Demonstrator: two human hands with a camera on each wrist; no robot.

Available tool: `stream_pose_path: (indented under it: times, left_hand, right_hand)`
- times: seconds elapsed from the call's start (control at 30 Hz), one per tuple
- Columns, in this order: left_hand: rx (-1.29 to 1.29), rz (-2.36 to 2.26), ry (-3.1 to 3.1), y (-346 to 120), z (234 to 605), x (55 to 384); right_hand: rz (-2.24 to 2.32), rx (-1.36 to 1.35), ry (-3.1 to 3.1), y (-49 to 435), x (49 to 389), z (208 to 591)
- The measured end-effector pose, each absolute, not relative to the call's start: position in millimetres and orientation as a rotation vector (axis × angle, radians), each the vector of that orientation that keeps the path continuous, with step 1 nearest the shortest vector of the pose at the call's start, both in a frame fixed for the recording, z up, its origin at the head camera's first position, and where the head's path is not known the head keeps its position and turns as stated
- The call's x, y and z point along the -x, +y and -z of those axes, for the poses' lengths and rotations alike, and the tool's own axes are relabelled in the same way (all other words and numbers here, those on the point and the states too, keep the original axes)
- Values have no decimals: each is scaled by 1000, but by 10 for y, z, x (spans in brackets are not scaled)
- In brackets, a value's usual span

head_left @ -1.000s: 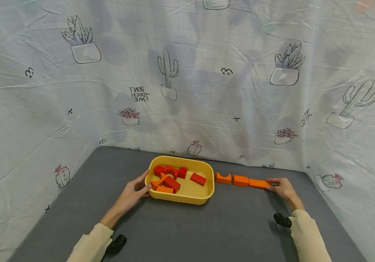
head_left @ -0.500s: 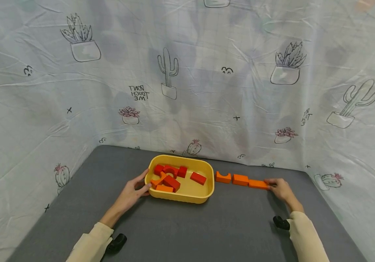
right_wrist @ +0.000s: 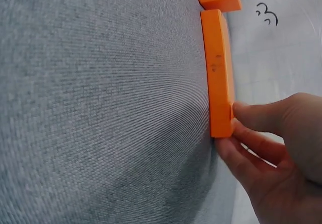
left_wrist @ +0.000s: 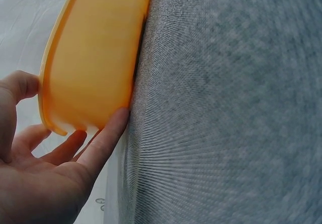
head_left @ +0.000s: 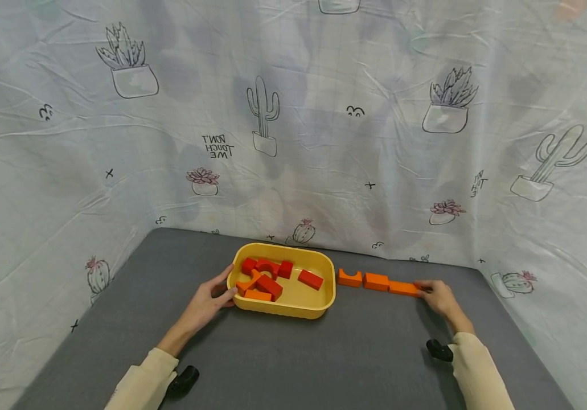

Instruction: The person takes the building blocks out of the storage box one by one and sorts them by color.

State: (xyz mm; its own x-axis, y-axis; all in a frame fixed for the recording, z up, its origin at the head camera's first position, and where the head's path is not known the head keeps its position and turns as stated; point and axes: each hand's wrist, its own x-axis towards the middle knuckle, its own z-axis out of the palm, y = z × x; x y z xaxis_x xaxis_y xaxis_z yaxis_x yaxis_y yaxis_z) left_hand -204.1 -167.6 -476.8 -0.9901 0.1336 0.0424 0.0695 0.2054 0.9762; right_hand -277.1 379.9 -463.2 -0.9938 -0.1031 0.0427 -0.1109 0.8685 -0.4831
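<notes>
In the head view my left hand (head_left: 210,297) grips the left end of a yellow plastic tray (head_left: 293,312). In the left wrist view its thumb meets the rim, and the fingers lie against the outside of the end wall (left_wrist: 95,63). My right hand (head_left: 442,298) pinches the right end of a long flat orange block (head_left: 403,288) lying on the table. Its thumb is on top and its fingers are at the end, as the right wrist view shows. To the left, in line with it, stand a thicker orange block (head_left: 376,282) and an orange arch-cut block (head_left: 349,278).
Inside the tray lie several red and orange blocks, among them a red rectangular block (head_left: 311,279) apart on the right and a red arch block (head_left: 266,266). A grey cloth-covered table (head_left: 303,364) meets a printed white curtain (head_left: 313,142) behind and at both sides.
My right hand has shifted slightly left, and the flat orange block moved a little with it toward the thicker block. The left hand and the tray stay in place.
</notes>
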Motion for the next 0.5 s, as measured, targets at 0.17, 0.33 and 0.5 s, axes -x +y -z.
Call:
stream_pose_path:
  times: [0.17,0.33,0.5]
  left_hand:
    - [-205,-1937,2401,-1680,4769,2034]
    - [-205,-1943,2395,-1684,4770,2036]
    - [-217,-1944,2390,-1688,4769,2041]
  right_hand:
    - [-748,-171,-2974,3731,2751,4580]
    - [-748,-255,-2860,3571,2715,4457]
    - [-744,-427,-2792,3377,2689,4284]
